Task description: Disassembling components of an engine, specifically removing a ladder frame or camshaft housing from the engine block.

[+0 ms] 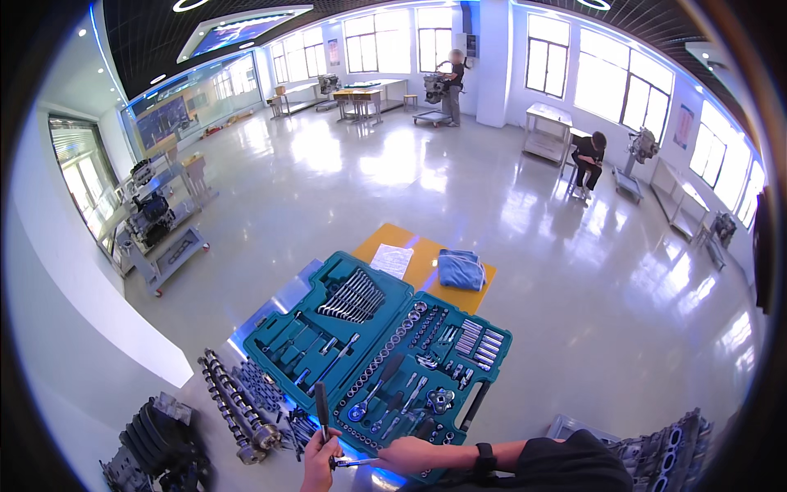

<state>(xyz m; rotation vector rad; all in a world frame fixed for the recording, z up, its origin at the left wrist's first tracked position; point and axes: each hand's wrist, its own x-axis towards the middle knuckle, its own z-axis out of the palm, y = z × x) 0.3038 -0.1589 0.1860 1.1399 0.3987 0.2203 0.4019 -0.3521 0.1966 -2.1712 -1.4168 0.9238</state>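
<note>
My left hand point(320, 461) is closed around a ratchet wrench near its head. The wrench's black handle point(321, 402) points up and away from me. From the head a silver extension bar point(354, 462) runs to the right. My right hand point(407, 453) is closed on the bar's far end, fingers pinched, and a dark watch band sits on that wrist. Whatever is at the bar's tip is hidden by the fingers. Just beyond both hands lies an open teal tool case point(307, 381), with sockets, ratchets, bits and a row of combination wrenches point(352, 297) in its slots.
Left of the case lie two camshafts point(234, 406), grey cylindrical parts point(258, 385) and dark bolts point(302, 430). A black engine part point(160, 451) is lower left, a metal engine block point(668, 455) lower right. Blue cloth point(461, 270) and white paper point(392, 261) lie beyond. Two people are far off.
</note>
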